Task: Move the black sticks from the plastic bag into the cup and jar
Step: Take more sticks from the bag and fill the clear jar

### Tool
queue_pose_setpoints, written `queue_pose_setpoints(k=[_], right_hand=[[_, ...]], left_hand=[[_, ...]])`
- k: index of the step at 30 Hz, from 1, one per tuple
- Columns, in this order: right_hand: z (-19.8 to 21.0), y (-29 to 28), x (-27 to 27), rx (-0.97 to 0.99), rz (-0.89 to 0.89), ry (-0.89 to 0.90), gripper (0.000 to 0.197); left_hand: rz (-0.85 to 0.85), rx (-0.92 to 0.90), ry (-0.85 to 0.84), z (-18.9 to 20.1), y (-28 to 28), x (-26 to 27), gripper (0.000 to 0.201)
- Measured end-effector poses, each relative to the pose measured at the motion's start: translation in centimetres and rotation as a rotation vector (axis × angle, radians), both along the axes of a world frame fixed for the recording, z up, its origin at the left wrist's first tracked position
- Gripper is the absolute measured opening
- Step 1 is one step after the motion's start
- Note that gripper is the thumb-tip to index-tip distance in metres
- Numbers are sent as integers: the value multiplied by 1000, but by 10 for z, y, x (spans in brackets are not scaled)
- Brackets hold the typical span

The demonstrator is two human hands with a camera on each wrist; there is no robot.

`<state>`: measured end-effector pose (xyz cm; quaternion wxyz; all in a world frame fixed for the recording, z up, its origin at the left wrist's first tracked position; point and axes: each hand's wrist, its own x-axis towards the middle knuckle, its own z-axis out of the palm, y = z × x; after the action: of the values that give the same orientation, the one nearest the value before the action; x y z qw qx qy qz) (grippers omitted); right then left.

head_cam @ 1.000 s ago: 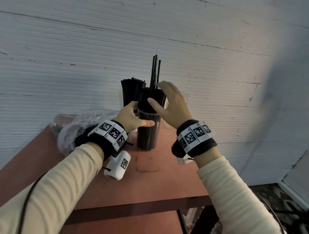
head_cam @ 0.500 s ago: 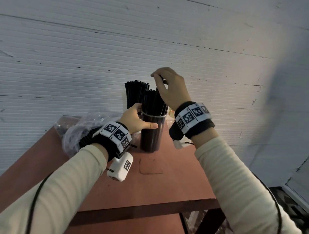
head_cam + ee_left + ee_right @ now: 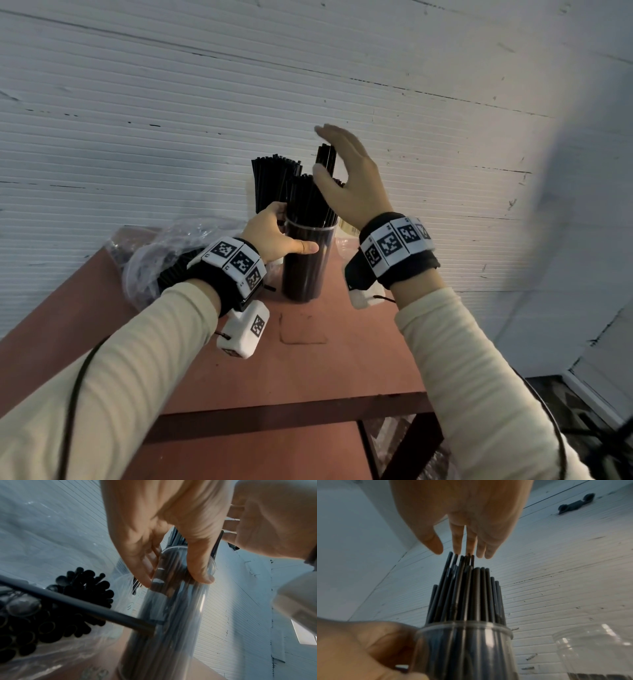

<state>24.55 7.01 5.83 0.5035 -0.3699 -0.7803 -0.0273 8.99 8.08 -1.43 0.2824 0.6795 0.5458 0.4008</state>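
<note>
Black sticks (image 3: pixel 310 202) upright in cup (image 3: pixel 306 270); left hand (image 3: pixel 274 233) grips cup; right hand (image 3: pixel 349 178) fingers straight above tips.

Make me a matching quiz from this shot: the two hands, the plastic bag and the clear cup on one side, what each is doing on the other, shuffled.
1. left hand
2. right hand
3. plastic bag
4. cup

a. upright, packed with black sticks
b. open above the stick tips
c. grips the cup
d. lies on the table, sticks inside

Pairs: 1-c, 2-b, 3-d, 4-a
</note>
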Motion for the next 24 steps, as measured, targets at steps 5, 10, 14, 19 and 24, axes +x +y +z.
queue_pose_setpoints(k=[5, 10, 14, 19, 24], right_hand=[[13, 5, 4, -129, 39, 82, 31], [25, 0, 3, -162, -5, 88, 19], [19, -4, 5, -154, -28, 174, 18], [20, 0, 5, -181, -61, 186, 17], [23, 8, 8, -205, -109, 169, 17]], left_hand=[[-7, 4, -4, 1, -1, -1, 93], [-6, 4, -20, 1, -2, -1, 92], [-11, 21, -1, 2, -3, -1, 91], [-18, 20, 7, 2, -3, -1, 91], [-20, 17, -11, 1, -2, -1, 91]])
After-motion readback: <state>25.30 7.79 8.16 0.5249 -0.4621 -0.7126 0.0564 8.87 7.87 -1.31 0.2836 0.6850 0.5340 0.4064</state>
